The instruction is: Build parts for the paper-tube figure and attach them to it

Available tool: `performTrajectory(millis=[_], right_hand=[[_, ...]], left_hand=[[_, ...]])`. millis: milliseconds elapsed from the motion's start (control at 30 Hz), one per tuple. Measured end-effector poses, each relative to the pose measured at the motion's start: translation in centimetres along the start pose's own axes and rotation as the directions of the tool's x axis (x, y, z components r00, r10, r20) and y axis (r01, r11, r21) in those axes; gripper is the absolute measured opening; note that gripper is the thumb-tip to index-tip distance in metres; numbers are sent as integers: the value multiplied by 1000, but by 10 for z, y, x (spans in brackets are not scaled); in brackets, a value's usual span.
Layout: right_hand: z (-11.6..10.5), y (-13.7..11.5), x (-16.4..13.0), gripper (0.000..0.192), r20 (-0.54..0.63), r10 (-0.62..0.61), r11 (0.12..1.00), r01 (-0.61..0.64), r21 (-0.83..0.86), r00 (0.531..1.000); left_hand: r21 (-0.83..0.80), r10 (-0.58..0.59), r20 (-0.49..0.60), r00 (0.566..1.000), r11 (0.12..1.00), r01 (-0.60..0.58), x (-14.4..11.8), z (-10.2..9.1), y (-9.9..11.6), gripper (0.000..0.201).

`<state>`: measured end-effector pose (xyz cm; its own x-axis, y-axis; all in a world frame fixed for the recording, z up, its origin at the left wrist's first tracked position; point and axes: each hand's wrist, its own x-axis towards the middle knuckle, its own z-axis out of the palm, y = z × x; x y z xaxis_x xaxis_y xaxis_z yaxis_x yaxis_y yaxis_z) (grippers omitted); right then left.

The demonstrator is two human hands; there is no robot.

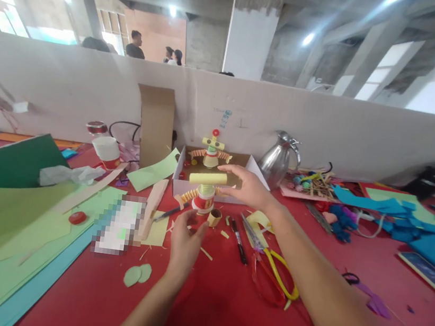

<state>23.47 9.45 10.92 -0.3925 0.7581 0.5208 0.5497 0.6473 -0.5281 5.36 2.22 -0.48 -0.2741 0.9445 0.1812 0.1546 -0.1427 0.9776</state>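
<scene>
A paper figure (203,202) stands upright in front of me, with a red-and-white body, folded paper arms and a yellow paper roll (208,178) across its top. My right hand (252,190) reaches in from the right, thumb and fingers apart, beside the roll and the figure's arm; whether it touches them I cannot tell. Low at the figure's base is my left hand (186,242), its thumb and forefinger apart. A short yellow paper ring (214,217) lies next to that thumb. Behind, a similar figure (212,154) with eyes and a red ball on top stands at a shallow box (190,189).
Yellow-handled scissors (281,273) and a black marker (239,242) lie right of the hands. A metal jug (278,159) stands behind. Green paper sheets (51,240) cover the left side; blue crepe paper (387,212) and a phone (429,277) are at right.
</scene>
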Motion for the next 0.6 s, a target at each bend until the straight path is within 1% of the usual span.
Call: performTrajectory(millis=[100, 167, 200, 267, 333, 400, 467, 533, 600], right_hand=[[7, 4, 1, 43, -23, -51, 997, 52, 48, 998], [13, 6, 6, 36, -32, -80, 993, 83, 81, 996], [15, 7, 9, 34, -31, -80, 992, 83, 93, 996], [20, 10, 14, 32, -19, -58, 993, 60, 106, 998], [24, 14, 17, 32, -8, -19, 994, 20, 105, 1000], [27, 18, 17, 33, -7, 13, 994, -12, 105, 1000], [29, 21, 17, 35, -7, 34, 992, -33, 118, 999], [30, 24, 16, 35, -8, 48, 990, -47, 136, 999], [29, 24, 15, 35, -10, 50, 987, -48, 152, 999]], left_hand=[[62, 9, -13, 1000, 998, -8, 7, 7, -12, 61], [93, 54, -26, 998, 994, -51, 21, 12, -16, 66], [94, 79, -21, 997, 993, -76, 30, 14, -18, 66], [35, 94, 15, 995, 995, -94, 48, 17, -22, 64], [-57, 73, 71, 995, 996, -69, 63, 19, -26, 58], [-115, 53, 120, 991, 993, -39, 74, 19, -30, 52], [-126, 54, 138, 989, 991, -37, 79, 16, -31, 48], [-133, 56, 152, 987, 990, -36, 79, 11, -28, 49], [-111, 45, 98, 994, 993, -34, 72, 1, -18, 48]])
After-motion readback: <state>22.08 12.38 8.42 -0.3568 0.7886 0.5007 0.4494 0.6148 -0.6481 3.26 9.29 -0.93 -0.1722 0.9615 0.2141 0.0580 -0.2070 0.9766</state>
